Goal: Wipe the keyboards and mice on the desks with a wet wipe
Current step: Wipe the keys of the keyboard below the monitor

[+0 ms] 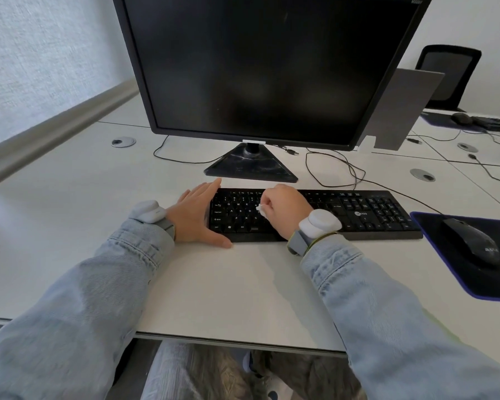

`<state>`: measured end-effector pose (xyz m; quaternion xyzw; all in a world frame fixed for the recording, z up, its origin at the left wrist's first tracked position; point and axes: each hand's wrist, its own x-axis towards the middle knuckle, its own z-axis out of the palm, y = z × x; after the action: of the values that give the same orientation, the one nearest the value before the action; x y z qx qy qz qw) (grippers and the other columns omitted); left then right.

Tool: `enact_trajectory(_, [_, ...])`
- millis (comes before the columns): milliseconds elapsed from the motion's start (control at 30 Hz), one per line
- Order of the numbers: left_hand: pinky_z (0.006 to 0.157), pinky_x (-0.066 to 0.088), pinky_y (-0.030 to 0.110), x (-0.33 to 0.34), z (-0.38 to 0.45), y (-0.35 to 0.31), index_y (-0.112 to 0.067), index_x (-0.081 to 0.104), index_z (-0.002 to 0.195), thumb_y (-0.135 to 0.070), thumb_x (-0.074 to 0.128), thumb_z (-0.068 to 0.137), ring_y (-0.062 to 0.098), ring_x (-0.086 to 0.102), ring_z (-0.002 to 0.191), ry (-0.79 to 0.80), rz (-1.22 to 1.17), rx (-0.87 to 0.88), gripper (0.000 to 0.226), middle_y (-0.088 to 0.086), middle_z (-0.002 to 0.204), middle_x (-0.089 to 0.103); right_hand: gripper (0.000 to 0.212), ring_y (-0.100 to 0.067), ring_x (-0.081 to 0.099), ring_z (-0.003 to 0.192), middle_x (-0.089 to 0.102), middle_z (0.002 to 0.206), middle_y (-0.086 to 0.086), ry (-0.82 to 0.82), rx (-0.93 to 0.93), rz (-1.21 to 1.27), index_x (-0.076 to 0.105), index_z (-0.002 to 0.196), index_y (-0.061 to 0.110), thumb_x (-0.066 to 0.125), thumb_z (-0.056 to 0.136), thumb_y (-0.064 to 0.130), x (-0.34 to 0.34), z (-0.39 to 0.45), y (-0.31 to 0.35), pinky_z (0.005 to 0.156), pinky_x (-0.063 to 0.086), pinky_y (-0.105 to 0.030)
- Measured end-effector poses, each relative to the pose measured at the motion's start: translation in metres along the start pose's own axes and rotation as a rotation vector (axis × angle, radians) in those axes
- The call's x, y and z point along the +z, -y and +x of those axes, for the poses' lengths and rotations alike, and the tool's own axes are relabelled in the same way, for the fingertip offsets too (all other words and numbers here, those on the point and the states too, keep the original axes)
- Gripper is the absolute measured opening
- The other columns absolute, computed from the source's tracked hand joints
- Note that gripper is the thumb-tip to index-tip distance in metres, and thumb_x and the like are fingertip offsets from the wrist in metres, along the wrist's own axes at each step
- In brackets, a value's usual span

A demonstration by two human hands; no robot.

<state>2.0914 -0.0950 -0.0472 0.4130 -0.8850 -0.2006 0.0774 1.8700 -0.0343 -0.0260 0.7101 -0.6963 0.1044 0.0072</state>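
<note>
The white desk (243, 284) is stretching wide in front of the person, its near edge running just above their knees, with a broad bare stretch lying between that edge and the black keyboard (358, 215). A big dark monitor (260, 67) is standing behind the keyboard, its stand nearly touching the keyboard's far edge, and a grey partition rail (55, 122) is closing off the left side. To the right, a black mouse (471, 241) is sitting on a dark mouse pad (445, 272), just beside the keyboard's right end. Both arms in pale denim sleeves are reaching forward, a white band on each wrist. The left hand (197, 217) is lying flat with fingers straight and together, bracing against the keyboard's left end. The right hand (286, 209) is hovering over the left-middle keys, fingers curled, pinching a small white wet wipe (261, 210); it looks to be pressing on the keys, though the knuckles are hiding the contact.
</note>
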Motion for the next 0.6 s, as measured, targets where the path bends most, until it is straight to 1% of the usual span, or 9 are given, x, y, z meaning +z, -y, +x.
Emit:
enact_trajectory(67, [0.126,0.007,0.047,0.002,0.002,0.003,-0.019,-0.007,0.161,-0.101,0.055,0.035,0.018,0.007,0.154,-0.006,0.011,0.01,0.162,-0.004,0.165,0.015,0.016,-0.026,0.06,0.092,0.061,0.101,-0.008,0.005,0.036,-0.073,0.067,0.097,0.011,0.052,0.093,0.015,-0.006,0.002,-0.006,0.083,0.051,-0.038])
enact_trajectory(100, [0.126,0.007,0.047,0.002,0.002,0.004,-0.019,-0.007,0.161,-0.104,0.052,0.034,0.017,0.006,0.154,-0.005,0.012,0.015,0.164,-0.004,0.165,0.013,0.017,-0.026,0.06,0.092,0.061,0.101,-0.008,-0.01,0.039,-0.061,0.068,0.096,0.01,0.052,0.093,0.016,-0.007,0.002,-0.007,0.083,0.051,-0.038])
enact_trajectory(200, [0.126,0.006,0.046,0.002,0.003,0.006,-0.019,-0.007,0.161,-0.108,0.046,0.03,0.016,0.004,0.154,-0.001,0.006,0.016,0.166,-0.003,0.166,0.011,0.018,-0.023,0.057,0.09,0.062,0.098,-0.006,-0.048,-0.07,0.098,0.066,0.092,0.009,0.053,0.095,0.021,-0.008,-0.006,0.009,0.083,0.049,-0.038])
enact_trajectory(267, [0.126,0.005,0.046,0.001,0.003,0.004,-0.019,-0.008,0.16,-0.107,0.046,0.029,0.016,0.005,0.153,0.003,0.015,0.013,0.167,-0.003,0.166,0.01,0.015,-0.024,0.057,0.089,0.061,0.096,-0.006,-0.046,-0.092,0.101,0.059,0.088,0.011,0.053,0.095,0.022,0.0,-0.01,0.017,0.082,0.047,-0.038])
enact_trajectory(367, [0.126,0.005,0.046,0.001,0.003,0.004,-0.018,-0.007,0.16,-0.108,0.044,0.028,0.016,0.005,0.154,0.003,0.014,0.012,0.168,-0.003,0.167,0.01,0.011,-0.029,0.06,0.088,0.062,0.095,-0.009,-0.061,0.051,-0.028,0.056,0.092,0.01,0.051,0.094,0.019,0.0,-0.009,0.001,0.079,0.047,-0.038])
enact_trajectory(433, [0.126,0.004,0.047,0.0,0.002,0.004,-0.018,-0.008,0.16,-0.108,0.046,0.029,0.016,0.005,0.154,0.009,0.023,0.008,0.168,-0.002,0.167,0.01,0.011,-0.029,0.06,0.086,0.061,0.093,-0.008,-0.126,0.124,-0.005,0.055,0.092,0.01,0.047,0.094,0.017,-0.002,-0.015,-0.01,0.079,0.048,-0.041])
enact_trajectory(467, [0.126,0.003,0.047,0.0,0.003,0.002,-0.018,-0.009,0.16,-0.106,0.048,0.03,0.017,0.004,0.154,0.013,0.037,-0.003,0.167,-0.002,0.167,0.01,0.011,-0.028,0.059,0.084,0.061,0.092,-0.007,-0.165,0.111,0.056,0.054,0.091,0.011,0.046,0.094,0.019,-0.002,-0.02,-0.007,0.079,0.047,-0.042])
enact_trajectory(533, [0.125,-0.001,0.05,0.002,0.007,-0.006,-0.019,-0.012,0.159,-0.098,0.054,0.034,0.018,0.0,0.155,0.01,0.085,-0.032,0.162,-0.002,0.166,0.01,0.011,-0.025,0.056,0.085,0.06,0.093,-0.003,-0.173,-0.005,0.163,0.054,0.091,0.016,0.047,0.094,0.024,0.002,-0.035,0.016,0.082,0.043,-0.043])
enact_trajectory(600, [0.124,-0.001,0.053,0.009,0.014,-0.019,-0.021,-0.014,0.159,-0.089,0.061,0.039,0.019,0.001,0.154,-0.006,0.149,-0.023,0.158,-0.002,0.163,0.015,0.005,-0.025,0.052,0.088,0.058,0.095,0.0,-0.143,-0.133,0.144,0.053,0.093,0.02,0.05,0.093,0.023,0.016,-0.049,0.042,0.082,0.037,-0.042])
